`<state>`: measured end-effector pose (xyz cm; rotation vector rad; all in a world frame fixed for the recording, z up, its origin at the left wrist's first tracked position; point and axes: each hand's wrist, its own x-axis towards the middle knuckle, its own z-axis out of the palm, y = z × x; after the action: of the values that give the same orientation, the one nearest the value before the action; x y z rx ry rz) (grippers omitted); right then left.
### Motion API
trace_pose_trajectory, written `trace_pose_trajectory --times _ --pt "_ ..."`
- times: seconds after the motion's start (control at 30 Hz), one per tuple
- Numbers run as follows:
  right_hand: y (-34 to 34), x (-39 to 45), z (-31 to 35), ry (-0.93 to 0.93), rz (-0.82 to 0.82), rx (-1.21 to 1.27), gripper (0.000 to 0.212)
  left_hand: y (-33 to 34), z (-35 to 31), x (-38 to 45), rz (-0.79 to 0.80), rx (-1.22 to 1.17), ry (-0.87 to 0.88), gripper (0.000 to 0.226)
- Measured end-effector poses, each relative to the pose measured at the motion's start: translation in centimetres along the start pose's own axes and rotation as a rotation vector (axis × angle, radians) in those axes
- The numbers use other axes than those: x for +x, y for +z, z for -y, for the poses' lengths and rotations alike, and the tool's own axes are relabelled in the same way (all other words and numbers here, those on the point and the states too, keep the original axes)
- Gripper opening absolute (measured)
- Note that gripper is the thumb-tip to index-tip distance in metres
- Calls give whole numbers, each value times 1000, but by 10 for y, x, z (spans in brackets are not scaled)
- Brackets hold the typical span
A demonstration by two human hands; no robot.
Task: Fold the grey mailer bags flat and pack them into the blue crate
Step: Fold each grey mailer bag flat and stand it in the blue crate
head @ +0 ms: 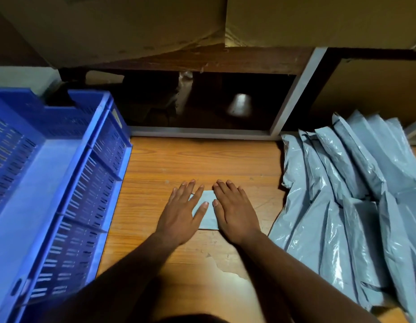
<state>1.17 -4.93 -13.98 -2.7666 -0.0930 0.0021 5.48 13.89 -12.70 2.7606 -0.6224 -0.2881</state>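
Observation:
A small folded grey mailer bag (208,213) lies flat on the wooden surface (179,159) in the middle. My left hand (182,210) presses on its left part with straight, spread fingers. My right hand (235,210) lies flat on its right part the same way. Most of the bag is hidden under both palms. The blue crate (104,173) stands at the left, its slotted wall facing my hands; the part of its floor that shows holds no bags. A heap of several unfolded grey mailer bags (356,201) lies at the right.
A dark open shelf compartment (202,103) with a pale frame lies beyond the wooden surface. Cardboard boxes (318,19) sit above it. The wood's finish is chipped (225,269) near my forearms.

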Motion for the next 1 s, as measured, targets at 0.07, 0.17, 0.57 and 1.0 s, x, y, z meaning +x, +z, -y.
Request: trace_pose_trajectory --times 0.07,0.17,0.57,1.0 --pt "2 -2 3 16 -13 -12 56 7 -2 -5 -7 78 1 77" --pt "4 0 5 39 -7 -42 57 13 -4 -1 -28 126 -18 75" --pt "0 3 38 -27 64 -136 61 4 3 -16 -152 135 144 57" --pt "8 -8 21 137 -12 -68 60 13 15 -9 -3 173 121 69"
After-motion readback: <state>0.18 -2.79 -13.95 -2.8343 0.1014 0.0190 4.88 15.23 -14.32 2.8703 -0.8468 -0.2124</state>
